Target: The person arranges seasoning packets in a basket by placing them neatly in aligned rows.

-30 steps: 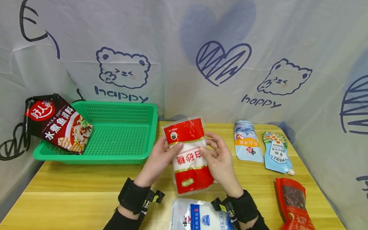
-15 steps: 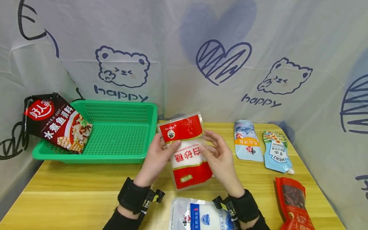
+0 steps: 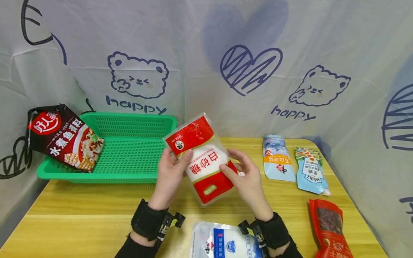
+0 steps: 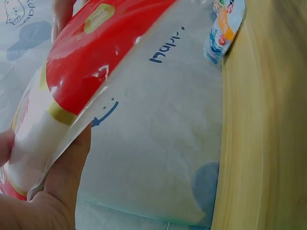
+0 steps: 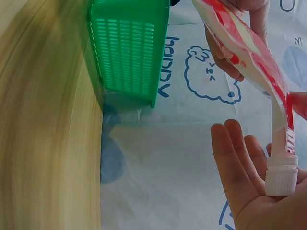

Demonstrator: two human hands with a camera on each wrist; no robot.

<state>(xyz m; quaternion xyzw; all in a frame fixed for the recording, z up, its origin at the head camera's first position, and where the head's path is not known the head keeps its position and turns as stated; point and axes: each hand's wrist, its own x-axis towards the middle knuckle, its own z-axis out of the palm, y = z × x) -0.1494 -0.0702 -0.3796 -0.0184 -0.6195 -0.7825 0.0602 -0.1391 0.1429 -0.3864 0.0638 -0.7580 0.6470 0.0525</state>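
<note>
A red and white bag of white granulated sugar (image 3: 206,161) is held up above the table, tilted, its printing upside down in the head view. My left hand (image 3: 169,177) grips its left edge, thumb on the front and fingers behind. At the opposite edge, my right hand (image 3: 250,184) has its thumb on the red part of the front. A white screw cap (image 5: 281,177) on the bag's spout lies by the right palm in the right wrist view. Several right fingers (image 5: 235,163) stretch out there, apart from the bag.
A green basket (image 3: 135,175) stands at the back left, with a dark seasoning packet (image 3: 66,138) leaning in it. A salt bag (image 3: 230,243) lies near the front. To the right are a blue pouch (image 3: 279,157), a Heinz pouch (image 3: 311,172) and a red packet (image 3: 330,229).
The sugar bag has tilted further, its upper end swinging left and up towards the basket. My left hand has shifted slightly left with it. The right hand has barely moved, its thumb now lower on the bag.
</note>
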